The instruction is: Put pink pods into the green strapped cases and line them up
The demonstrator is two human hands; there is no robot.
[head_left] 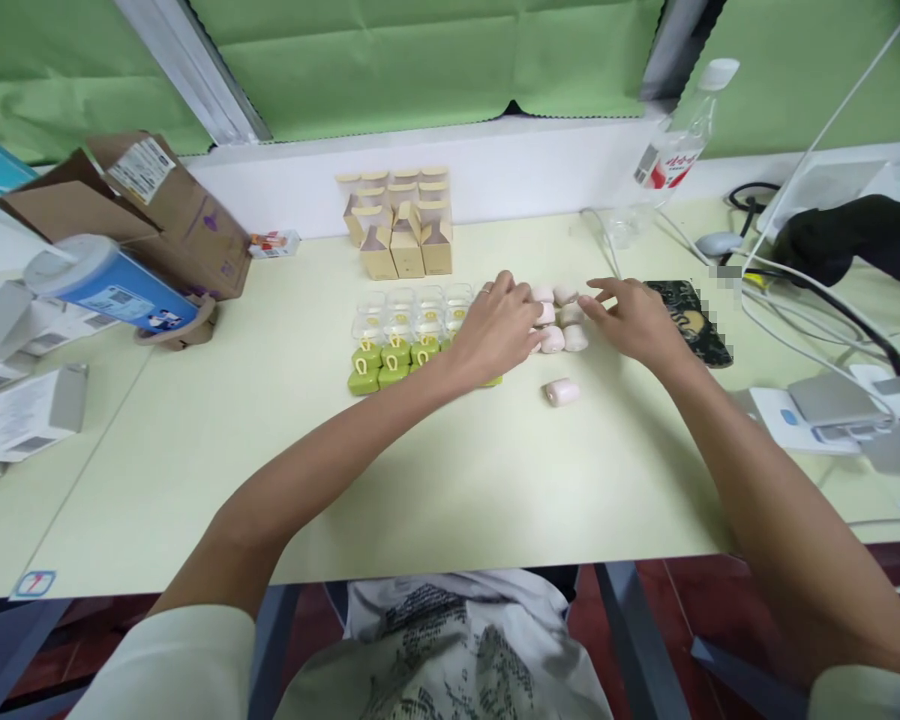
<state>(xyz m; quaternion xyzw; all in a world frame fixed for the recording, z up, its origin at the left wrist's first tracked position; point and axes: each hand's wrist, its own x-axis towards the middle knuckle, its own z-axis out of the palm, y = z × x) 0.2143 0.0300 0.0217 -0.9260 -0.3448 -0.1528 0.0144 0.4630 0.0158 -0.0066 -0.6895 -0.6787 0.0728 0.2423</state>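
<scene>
My left hand (499, 325) reaches over the table, its bent fingers apart at the left side of a cluster of small pale pink rounded pieces (552, 340). Some of those pieces are hidden under the fingers. On the cluster's right side is my right hand (634, 318), open, thumb and fingers spread close to the pieces. A single pink cylindrical piece (562, 392) lies apart, nearer to me. Left of the cluster are rows of green pieces with pale loops (394, 362) and clear plastic cups (400, 312), partly covered by my left hand and forearm.
Small open cardboard boxes (407, 240) stand at the back. A cardboard carton (195, 225) and blue canister (131, 285) are at left, with white boxes (37, 405). To the right are a dark patterned pad (691, 325), a plastic bottle (675, 150) and cables (817, 310).
</scene>
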